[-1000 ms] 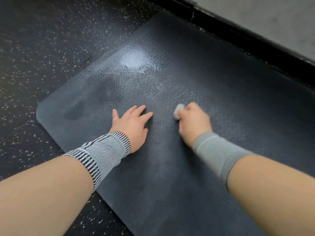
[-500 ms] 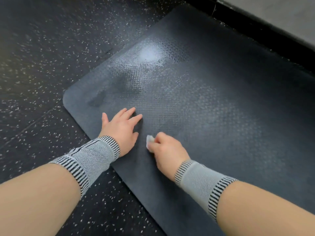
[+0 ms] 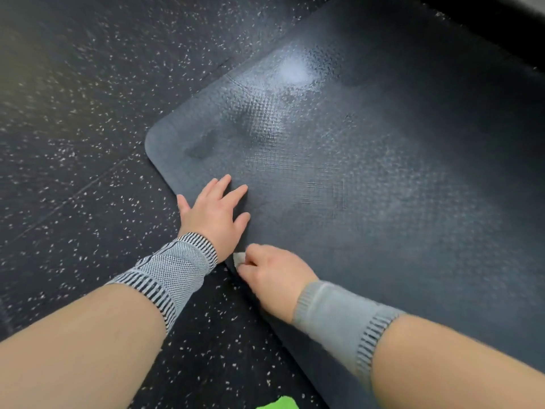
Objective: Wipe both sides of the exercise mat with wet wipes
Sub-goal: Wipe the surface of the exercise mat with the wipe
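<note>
Since the earlier frame, the right hand (image 3: 272,277) has travelled from mid-mat back to the mat's near edge, beside the left wrist. Its curled fingers pinch a small wadded wet wipe (image 3: 239,258), which protrudes at the fingertips and contacts the exercise mat (image 3: 368,178) at that edge. The left hand (image 3: 213,212) lies flat, fingers spread and straight, pressing the mat just beyond the wipe, near the rounded corner. Both wrists carry knitted wrist supports. Speckled dark rubber floor (image 3: 82,119) surrounds the mat; a wet sheen shows farther out.
</note>
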